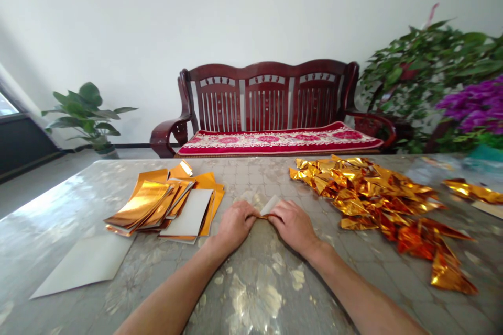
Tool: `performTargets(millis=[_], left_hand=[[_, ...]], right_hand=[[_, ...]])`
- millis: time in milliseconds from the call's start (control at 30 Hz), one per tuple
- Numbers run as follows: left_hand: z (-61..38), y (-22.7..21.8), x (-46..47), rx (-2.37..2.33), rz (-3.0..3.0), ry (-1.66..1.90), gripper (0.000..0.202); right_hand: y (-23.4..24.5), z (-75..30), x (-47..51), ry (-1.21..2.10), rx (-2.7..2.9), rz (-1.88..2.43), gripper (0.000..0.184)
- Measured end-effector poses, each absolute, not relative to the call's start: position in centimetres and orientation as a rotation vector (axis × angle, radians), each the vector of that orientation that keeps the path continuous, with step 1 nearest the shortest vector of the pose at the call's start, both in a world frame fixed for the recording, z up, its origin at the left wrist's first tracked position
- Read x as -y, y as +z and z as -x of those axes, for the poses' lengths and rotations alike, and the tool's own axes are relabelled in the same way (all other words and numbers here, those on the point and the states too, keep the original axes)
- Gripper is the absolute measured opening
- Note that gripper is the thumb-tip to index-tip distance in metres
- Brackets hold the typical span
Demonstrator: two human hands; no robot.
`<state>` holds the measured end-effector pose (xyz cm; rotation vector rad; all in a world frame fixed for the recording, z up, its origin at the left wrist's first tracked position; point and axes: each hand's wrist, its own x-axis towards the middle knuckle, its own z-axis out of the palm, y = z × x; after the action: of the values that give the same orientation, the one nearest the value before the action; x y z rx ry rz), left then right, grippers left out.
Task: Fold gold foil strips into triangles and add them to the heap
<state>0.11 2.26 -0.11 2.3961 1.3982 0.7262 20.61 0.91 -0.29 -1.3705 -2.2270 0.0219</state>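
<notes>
Between my hands, near the middle of the table, is a sheet of foil paper (269, 203) with its pale side showing and a thin gold edge along the front. My left hand (237, 221) pinches its left end, fingers curled. At the other end, the thumb and fingers of my right hand (293, 224) are closed on the same sheet. Much of the paper is hidden behind the fingers. A loose stack of gold foil sheets (147, 201) lies left of my left hand. To the right of my right hand spreads a heap of folded gold foil pieces (365, 188).
A single pale sheet (88, 264) lies flat at the table's left. Clear plastic (432, 168) sits at the back right. Beyond the patterned table (251, 293) stands a dark wooden bench (267, 94), with a potted plant (88, 115) to its left and purple flowers (473, 104) on the right.
</notes>
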Motion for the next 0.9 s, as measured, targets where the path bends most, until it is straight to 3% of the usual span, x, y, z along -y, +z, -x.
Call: performTargets(millis=[367,633,900], left_hand=[[-0.7,0.0,-2.2,-1.351,-2.431,0.712,0.014],[-0.7,0.2,-2.0,-1.344,-2.597,0.669,0.019],[-0.7,0.1,-1.8,-1.359,-2.517,0.668,0.017]], right_hand=[[-0.2,-20.6,-0.9,0.025,2.225,1.377,0.015],[0.2,-20.2,0.1,-0.05,2.274,1.354,0.004],[0.4,-19.9,0.3,0.004,2.247,1.397,0.013]])
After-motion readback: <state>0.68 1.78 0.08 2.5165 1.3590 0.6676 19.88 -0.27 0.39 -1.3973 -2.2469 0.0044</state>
